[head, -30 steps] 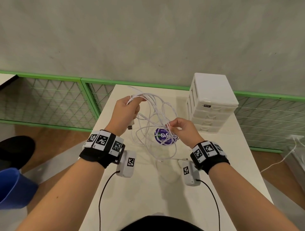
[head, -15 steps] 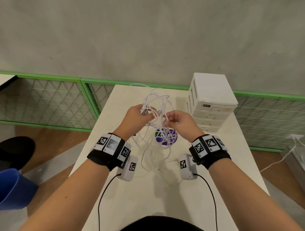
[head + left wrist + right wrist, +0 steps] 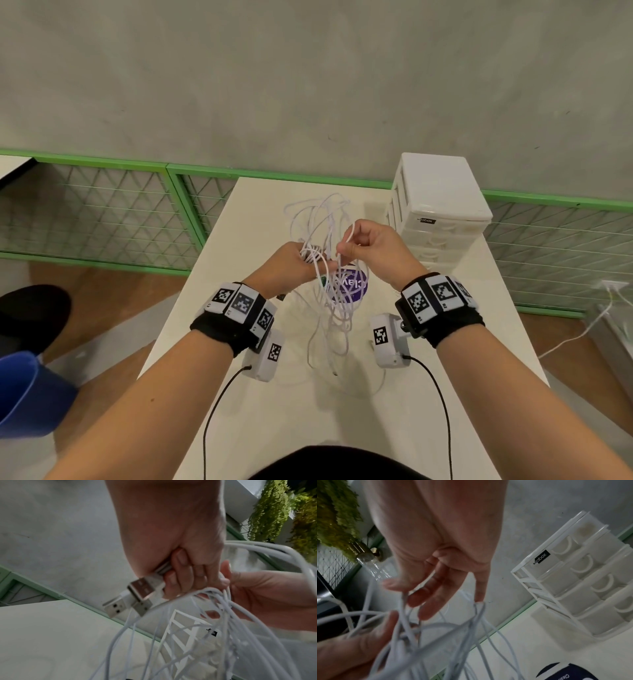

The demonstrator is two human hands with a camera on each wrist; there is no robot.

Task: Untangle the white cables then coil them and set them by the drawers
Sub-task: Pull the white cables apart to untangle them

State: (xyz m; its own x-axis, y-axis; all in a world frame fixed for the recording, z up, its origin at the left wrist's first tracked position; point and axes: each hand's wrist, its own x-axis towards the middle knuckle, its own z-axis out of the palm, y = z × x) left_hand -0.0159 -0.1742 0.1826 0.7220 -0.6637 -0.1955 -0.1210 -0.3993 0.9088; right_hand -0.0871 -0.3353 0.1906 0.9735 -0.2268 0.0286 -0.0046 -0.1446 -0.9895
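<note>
A tangle of thin white cables (image 3: 327,240) hangs above the white table (image 3: 260,411), loops rising behind my hands and strands dangling to the tabletop. My left hand (image 3: 294,265) grips a bunch of the cables, its fingers curled round them and round the USB plugs (image 3: 137,596) that stick out below. My right hand (image 3: 370,248), close beside it, pinches one loop (image 3: 404,601) between thumb and fingertips, with other strands (image 3: 479,609) caught by a finger. The white drawer unit (image 3: 438,212) stands at the table's far right.
A round purple-lidded container (image 3: 352,287) sits on the table under the cables. A green mesh fence (image 3: 102,212) runs behind the table. A blue bin (image 3: 27,394) stands on the floor at the left. Another white cable (image 3: 582,329) lies on the floor at the right.
Both hands have come together and risen, lifting the cable bundle. The right hand moved up from the lower strands to pinch a loop next to the left hand.
</note>
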